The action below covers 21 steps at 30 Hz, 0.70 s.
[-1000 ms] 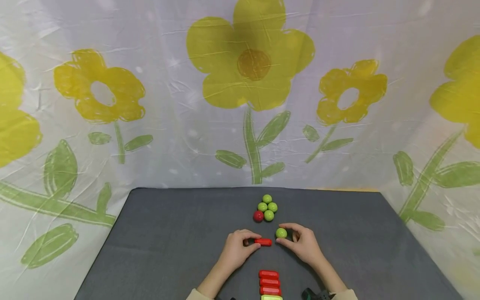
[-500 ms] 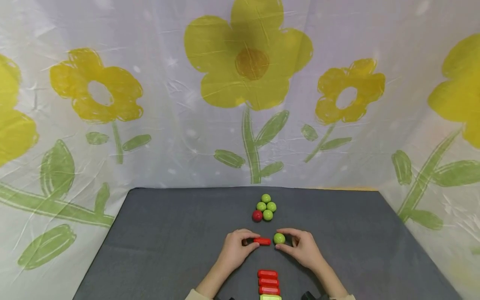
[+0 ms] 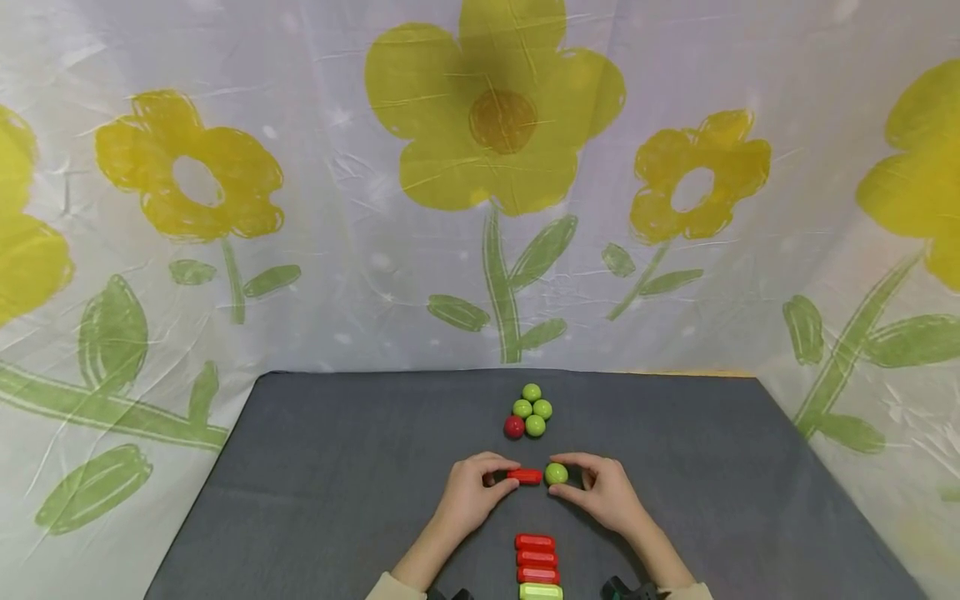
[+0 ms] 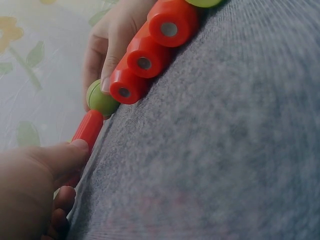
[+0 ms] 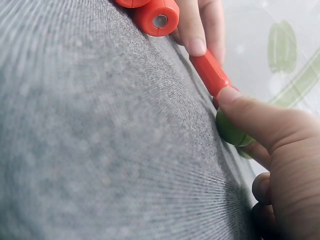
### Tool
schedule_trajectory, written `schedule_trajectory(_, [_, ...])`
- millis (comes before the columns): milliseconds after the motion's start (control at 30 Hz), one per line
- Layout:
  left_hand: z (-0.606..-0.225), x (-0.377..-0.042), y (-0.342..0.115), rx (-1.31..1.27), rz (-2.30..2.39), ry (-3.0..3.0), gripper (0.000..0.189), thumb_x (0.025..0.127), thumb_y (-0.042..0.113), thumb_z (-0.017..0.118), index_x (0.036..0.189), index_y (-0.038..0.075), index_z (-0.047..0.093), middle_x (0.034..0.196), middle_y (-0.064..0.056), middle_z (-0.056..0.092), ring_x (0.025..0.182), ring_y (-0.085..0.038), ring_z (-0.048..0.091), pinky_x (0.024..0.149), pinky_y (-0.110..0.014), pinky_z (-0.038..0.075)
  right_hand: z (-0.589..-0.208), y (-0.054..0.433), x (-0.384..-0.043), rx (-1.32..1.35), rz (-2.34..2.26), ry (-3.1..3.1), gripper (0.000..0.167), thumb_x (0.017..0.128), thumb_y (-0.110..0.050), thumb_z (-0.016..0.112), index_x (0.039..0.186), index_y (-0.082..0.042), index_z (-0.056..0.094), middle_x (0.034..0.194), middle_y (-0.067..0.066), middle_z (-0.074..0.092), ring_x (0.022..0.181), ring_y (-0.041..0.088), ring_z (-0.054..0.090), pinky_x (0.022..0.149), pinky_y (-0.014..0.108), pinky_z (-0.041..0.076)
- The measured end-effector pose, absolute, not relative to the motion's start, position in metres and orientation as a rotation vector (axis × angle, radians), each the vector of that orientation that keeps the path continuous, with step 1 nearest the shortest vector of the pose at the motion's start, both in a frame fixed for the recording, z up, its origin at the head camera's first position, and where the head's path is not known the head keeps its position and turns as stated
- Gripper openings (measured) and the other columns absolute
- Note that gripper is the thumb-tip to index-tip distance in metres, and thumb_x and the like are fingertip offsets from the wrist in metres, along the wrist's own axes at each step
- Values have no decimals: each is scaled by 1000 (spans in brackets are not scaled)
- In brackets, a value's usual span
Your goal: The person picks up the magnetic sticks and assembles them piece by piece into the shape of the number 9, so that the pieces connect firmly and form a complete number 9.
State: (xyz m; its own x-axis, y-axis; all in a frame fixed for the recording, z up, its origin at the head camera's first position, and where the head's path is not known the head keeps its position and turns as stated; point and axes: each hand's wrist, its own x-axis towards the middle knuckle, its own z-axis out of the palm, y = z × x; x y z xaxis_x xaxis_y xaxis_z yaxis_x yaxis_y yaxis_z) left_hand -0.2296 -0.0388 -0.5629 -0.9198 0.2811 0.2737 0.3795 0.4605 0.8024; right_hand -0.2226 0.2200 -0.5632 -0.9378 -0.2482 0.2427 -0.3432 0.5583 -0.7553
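Observation:
My left hand point(image 3: 468, 492) pinches a red rod point(image 3: 525, 477) between thumb and fingers, leaving its right end free. Between the thumb and fingers of my right hand point(image 3: 606, 492) is a green ball point(image 3: 556, 474). Ball and rod end lie in line, very close together; whether they touch I cannot tell. In the left wrist view the held rod point(image 4: 89, 127) points at the green ball point(image 4: 101, 98). The right wrist view shows my right thumb in front of part of the ball point(image 5: 231, 129), hiding where it meets the rod point(image 5: 210, 72).
Beyond my hands, several green balls point(image 3: 535, 426) and one red ball point(image 3: 513, 427) form a tight cluster. Nearer me, red rods point(image 3: 536, 558) and a yellow-green rod point(image 3: 541, 592) lie side by side; round metal discs show on the red rods' ends. A grey cloth point(image 3: 337, 475) covers the table.
My right hand has brought the green ball slightly left and nearer me, into line with the red rod's end, narrowing the gap. My left hand has hardly moved.

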Motion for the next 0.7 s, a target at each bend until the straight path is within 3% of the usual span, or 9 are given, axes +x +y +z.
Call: schedule_trajectory(700, [-562,-229,-38,-594,-1451,-2614,19,89,17,87,108,16,86,101,6,77,68,0,51,62,-21,44,-561,219,-221,567,1331,-2663,42,83,-31,93,121,-19,81,58,-14,45,47,-1,34,48,18,32])
